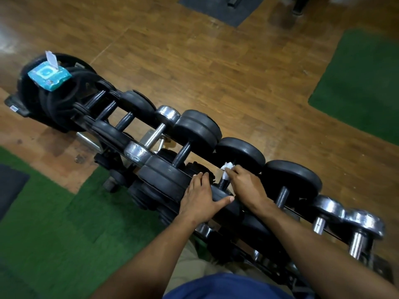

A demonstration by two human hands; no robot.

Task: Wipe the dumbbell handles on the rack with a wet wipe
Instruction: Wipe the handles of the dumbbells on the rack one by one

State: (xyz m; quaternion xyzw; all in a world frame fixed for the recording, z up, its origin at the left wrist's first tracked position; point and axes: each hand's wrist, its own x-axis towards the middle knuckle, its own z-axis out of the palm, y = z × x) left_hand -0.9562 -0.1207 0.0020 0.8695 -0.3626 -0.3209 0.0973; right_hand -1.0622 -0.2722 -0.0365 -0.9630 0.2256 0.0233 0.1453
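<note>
At six o'clock, nearest the camera, two bare forearms reach up and away toward the rack, which runs on a slant from ten o'clock down to four o'clock.

The left hand lies flat on the near black head of a dumbbell just below centre, fingers straight and spread wide, thumb stretched toward three o'clock.

Just beside it, at its three o'clock, the right hand curls its fingers round that dumbbell's handle, holding a white wipe bunched against the bar. The wipe pokes out past the knuckles, close under the far black head.

Other dumbbells fill the rack on both sides, black ones and chrome ones.

Farther off, at ten o'clock, a blue wipe pack with its flap raised rests on a stack of black plates at the rack's far end.

Beyond lies a wood floor, with a green mat at two o'clock.
</note>
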